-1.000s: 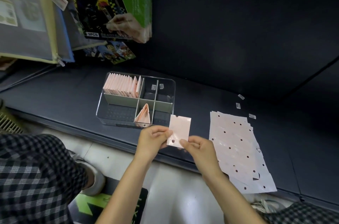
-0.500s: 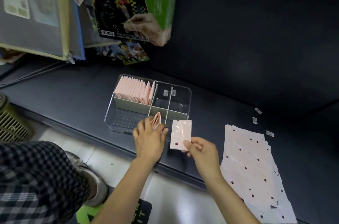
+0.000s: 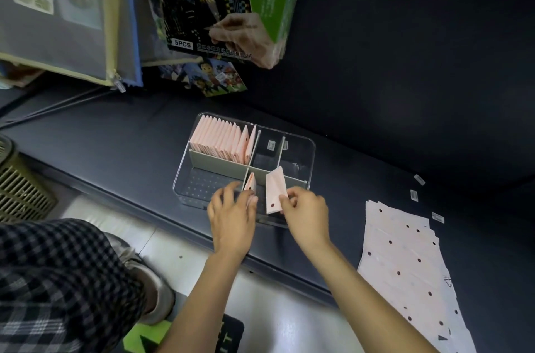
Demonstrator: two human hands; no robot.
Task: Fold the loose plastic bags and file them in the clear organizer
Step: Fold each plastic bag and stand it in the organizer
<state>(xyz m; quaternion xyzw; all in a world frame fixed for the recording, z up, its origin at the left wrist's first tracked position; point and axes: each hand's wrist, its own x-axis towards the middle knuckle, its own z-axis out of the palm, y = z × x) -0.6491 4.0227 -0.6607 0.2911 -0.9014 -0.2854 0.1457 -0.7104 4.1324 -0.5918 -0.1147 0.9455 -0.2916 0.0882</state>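
Pink and glossy, the folded bag [image 3: 275,193] is a narrow flat strip with one dark dot near its lower end; I pinch that lower corner between the thumb and fingertips of my right hand [image 3: 307,218]. It stands tilted over the near middle compartment of the clear organizer [image 3: 311,161], its top edge by the grey divider. Just left of it, my left hand [image 3: 231,215] reaches in with fingers spread and lightly bent, the fingertips touching another folded bag [image 3: 249,185] that stands upright against the divider in the same compartment. Beyond my left fingertips, the far left compartment holds a tight row of folded bags [image 3: 221,138]. Right of my right hand, well apart, the loose bags [image 3: 405,266] lie flat in a fanned stack on the dark shelf [image 3: 115,144]. Three small labels [image 3: 414,195] lie beyond that stack.
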